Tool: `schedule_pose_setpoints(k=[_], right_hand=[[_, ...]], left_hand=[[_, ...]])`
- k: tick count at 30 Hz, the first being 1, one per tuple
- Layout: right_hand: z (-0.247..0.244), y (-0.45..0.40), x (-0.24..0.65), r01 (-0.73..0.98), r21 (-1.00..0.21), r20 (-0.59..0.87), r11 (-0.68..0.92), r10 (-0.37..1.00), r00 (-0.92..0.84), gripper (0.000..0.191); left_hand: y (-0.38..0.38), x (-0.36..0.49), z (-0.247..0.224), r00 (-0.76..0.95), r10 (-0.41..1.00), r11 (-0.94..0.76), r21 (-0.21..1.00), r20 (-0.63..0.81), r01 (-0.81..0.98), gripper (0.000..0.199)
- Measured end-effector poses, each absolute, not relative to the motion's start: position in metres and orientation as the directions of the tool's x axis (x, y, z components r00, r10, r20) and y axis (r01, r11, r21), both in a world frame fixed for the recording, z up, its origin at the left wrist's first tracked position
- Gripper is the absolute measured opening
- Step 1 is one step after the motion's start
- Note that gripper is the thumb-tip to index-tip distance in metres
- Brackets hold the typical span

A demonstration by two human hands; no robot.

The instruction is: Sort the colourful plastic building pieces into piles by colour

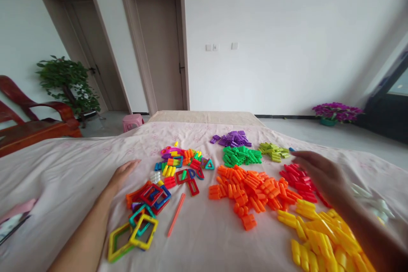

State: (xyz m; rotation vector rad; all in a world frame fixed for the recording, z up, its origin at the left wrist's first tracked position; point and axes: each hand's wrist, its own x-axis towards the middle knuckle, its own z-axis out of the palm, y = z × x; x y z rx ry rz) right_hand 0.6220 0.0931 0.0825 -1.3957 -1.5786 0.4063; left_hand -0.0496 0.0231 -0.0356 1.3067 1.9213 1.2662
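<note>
My left hand (123, 172) rests on the cloth, fingers stretched out and holding nothing, left of a mixed heap of coloured toy pieces (170, 171). A small blue building piece (291, 149) shows at the fingertips of my right hand (320, 172), which is pinched and slightly blurred. Below that hand lie red pieces (298, 180), and yellow ones (323, 238) are heaped nearer to me. Orange pieces (251, 187) form a large pile in the middle. Behind it are green pieces (241, 156), purple pieces (235, 139) and lime pieces (274, 151).
Magnetic frame tiles (143, 231) lie at the front left, beside an orange-red stick (176, 216). Whitish pieces (371, 199) are partly hidden behind my right arm. A patterned cloth (79, 170) covers the surface. Beyond stand a wooden chair (38, 112) and a pink stool (133, 122).
</note>
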Motion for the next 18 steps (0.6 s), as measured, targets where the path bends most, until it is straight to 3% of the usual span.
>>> schedule_pose_setpoints(k=[2,5,7,11,15,18], right_hand=[[0.082,0.114,0.555,0.564,-0.73,0.341,0.385,0.921,-0.187,0.032],[0.071,0.146,0.452,0.621,-0.581,0.316,0.527,0.848,-0.424,0.028],[0.06,0.167,0.395,0.663,-0.479,0.257,0.575,0.815,-0.52,0.036],[0.039,0.206,0.319,0.759,-0.337,0.091,0.557,0.822,-0.562,0.046],[0.024,0.228,0.284,0.774,-0.324,0.03,0.544,0.824,-0.566,0.053],[0.015,0.231,0.274,0.784,-0.334,-0.015,0.523,0.829,-0.559,0.046]], left_hand=[[0.024,-0.049,-0.046,-0.431,0.894,0.101,0.884,0.121,0.457,0.066],[0.026,-0.053,-0.053,-0.432,0.89,0.094,0.869,0.146,0.486,0.062],[0.026,-0.058,-0.055,-0.425,0.891,0.098,0.847,0.159,0.523,0.059],[0.03,-0.07,-0.059,-0.436,0.887,0.153,0.796,0.15,0.585,0.051],[0.035,-0.078,-0.059,-0.457,0.875,0.179,0.772,0.159,0.61,0.046],[0.037,-0.079,-0.058,-0.467,0.868,0.19,0.758,0.167,0.624,0.044]])
